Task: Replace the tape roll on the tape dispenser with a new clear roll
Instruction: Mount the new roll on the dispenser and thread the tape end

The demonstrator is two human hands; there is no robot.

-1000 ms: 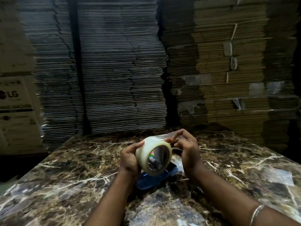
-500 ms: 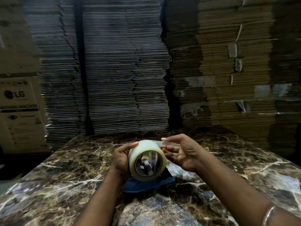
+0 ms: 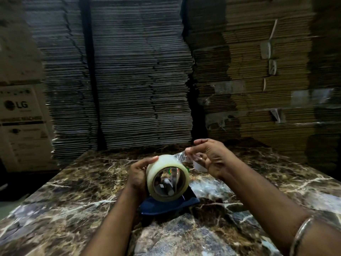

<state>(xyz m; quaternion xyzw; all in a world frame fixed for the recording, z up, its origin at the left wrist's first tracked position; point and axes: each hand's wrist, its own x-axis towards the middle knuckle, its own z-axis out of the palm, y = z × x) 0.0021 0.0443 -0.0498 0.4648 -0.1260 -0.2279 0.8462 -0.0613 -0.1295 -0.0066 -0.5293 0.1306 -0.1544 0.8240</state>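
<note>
A clear tape roll stands on edge over the blue tape dispenser on the marble table. Through the roll's core I see grey dispenser parts. My left hand grips the roll from its left side, thumb on top. My right hand is to the upper right of the roll and pinches the loose clear tape end, which stretches from the roll's top to my fingers.
Tall stacks of flattened cardboard rise right behind the table's far edge. A printed carton stands at the left, beyond the table. A small white object lies on the table under my right hand.
My right hand has drawn the tape end up and to the right, away from the roll. The left hand keeps its grip on the roll.
</note>
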